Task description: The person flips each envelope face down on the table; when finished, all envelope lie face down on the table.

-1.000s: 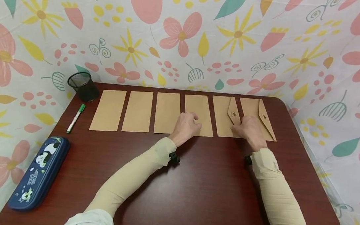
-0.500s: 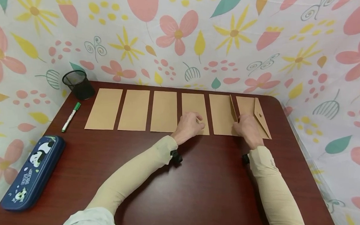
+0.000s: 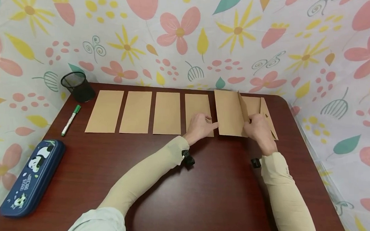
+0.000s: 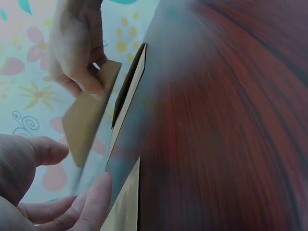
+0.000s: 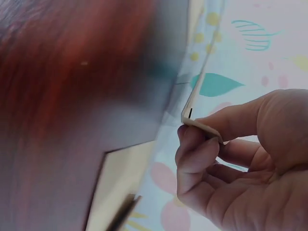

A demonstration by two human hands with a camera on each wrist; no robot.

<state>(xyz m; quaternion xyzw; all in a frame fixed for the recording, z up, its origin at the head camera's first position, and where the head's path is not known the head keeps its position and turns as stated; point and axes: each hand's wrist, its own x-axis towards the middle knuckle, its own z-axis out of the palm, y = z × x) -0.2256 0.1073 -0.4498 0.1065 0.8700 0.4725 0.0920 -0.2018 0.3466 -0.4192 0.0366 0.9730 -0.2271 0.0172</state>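
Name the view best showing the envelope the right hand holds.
The head view, where the envelope shows its broad face. The left wrist view shows it slanted, partly blurred; the right wrist view, nearly edge-on.

In the head view, the left hand covers the near left part of the fourth kraft envelope. The right hand hides the near right corner of the raised kraft envelope, which itself blocks the left side of the rightmost kraft envelope. Whether the left thumb touches the raised one cannot be told. Print on the green-capped marker is too small to read. The bottom edge cuts off both sleeves and the wooden table, whose surface blurs in the right wrist view.
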